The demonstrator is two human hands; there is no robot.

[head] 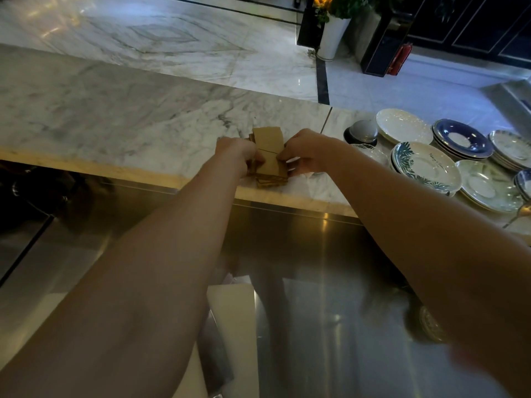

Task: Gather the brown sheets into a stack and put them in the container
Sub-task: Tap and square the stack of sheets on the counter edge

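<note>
A pile of brown sheets (pixel 268 139) lies on the marble counter (pixel 115 116) near its front edge. My left hand (pixel 234 150) grips the pile's left side. My right hand (pixel 307 152) pinches its right side with the fingertips on the top sheet. The upper sheets stick out behind the hands and the lower ones fan out toward the counter's edge. No container is recognisable in this view.
Several stacks of saucers and plates (pixel 425 165) crowd the counter to the right, with a small dome bell (pixel 362 130) beside them. A steel worktop (pixel 301 282) lies below the counter. A white board (pixel 232 326) rests on it.
</note>
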